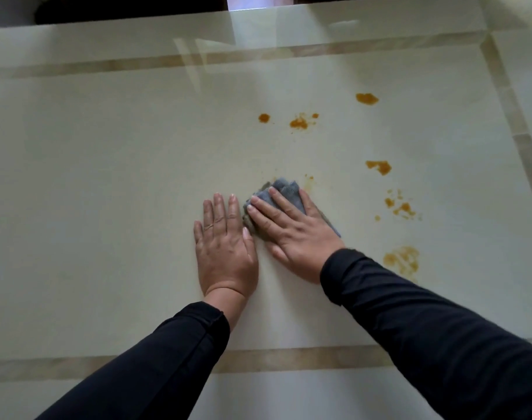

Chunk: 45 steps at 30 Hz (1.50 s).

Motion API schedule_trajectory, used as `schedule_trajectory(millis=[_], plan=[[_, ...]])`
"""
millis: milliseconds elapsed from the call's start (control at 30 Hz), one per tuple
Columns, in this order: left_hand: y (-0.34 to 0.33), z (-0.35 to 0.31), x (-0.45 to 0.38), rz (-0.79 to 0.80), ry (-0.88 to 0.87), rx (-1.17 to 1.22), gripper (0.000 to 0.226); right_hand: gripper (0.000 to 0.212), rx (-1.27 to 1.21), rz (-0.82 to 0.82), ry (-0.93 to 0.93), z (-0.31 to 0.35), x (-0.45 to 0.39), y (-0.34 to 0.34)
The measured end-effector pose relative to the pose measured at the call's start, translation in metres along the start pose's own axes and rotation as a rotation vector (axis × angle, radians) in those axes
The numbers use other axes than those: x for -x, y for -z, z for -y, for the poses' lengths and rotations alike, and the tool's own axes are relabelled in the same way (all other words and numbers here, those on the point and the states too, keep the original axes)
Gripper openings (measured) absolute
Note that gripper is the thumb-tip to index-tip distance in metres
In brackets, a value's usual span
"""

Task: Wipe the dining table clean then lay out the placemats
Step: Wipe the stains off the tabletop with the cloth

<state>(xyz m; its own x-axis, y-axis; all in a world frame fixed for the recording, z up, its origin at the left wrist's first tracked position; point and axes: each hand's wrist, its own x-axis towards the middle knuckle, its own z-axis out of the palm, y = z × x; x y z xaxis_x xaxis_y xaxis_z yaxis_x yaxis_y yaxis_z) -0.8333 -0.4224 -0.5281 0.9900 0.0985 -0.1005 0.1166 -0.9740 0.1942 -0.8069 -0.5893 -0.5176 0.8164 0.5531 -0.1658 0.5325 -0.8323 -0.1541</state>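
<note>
A glossy cream dining table point(107, 177) with a tan inlaid border fills the view. My right hand point(292, 234) presses flat, with straight fingers, on a crumpled grey cloth point(284, 187) near the table's middle. My left hand point(225, 244) lies flat on the bare tabletop just left of the cloth, fingers straight and together. Several orange-yellow stains mark the right half: one far right at the back point(367, 98), a pair at centre back point(299, 122), one at mid right point(379, 166), scattered specks point(402, 207), and a smeared patch point(402, 259) beside my right sleeve. No placemats are in view.
The table's far edge point(258, 16) meets a dark area beyond it. Its right border strip point(513, 116) runs down the right side. The near border strip point(289, 359) crosses under my forearms.
</note>
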Motion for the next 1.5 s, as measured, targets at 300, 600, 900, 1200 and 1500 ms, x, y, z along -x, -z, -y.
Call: schedule_trajectory(millis=[300, 600, 900, 1200, 1500], plan=[[-0.003, 0.002, 0.001, 0.008, 0.002, -0.006, 0.065, 0.066, -0.09, 0.009, -0.387, 0.002, -0.056, 0.018], [-0.003, 0.002, 0.0, 0.011, 0.0, 0.014, 0.066, 0.066, -0.051, 0.001, -0.427, -0.03, -0.039, 0.018], [0.006, 0.004, -0.013, -0.058, -0.05, 0.003, 0.064, 0.071, -0.033, -0.04, -0.275, 0.009, 0.004, -0.001], [0.005, 0.021, -0.042, -0.051, -0.018, 0.037, 0.066, 0.072, -0.027, -0.003, -0.229, 0.009, -0.006, 0.004], [0.005, 0.022, -0.042, -0.025, -0.025, 0.005, 0.066, 0.066, 0.065, 0.014, -0.134, -0.022, -0.135, 0.029]])
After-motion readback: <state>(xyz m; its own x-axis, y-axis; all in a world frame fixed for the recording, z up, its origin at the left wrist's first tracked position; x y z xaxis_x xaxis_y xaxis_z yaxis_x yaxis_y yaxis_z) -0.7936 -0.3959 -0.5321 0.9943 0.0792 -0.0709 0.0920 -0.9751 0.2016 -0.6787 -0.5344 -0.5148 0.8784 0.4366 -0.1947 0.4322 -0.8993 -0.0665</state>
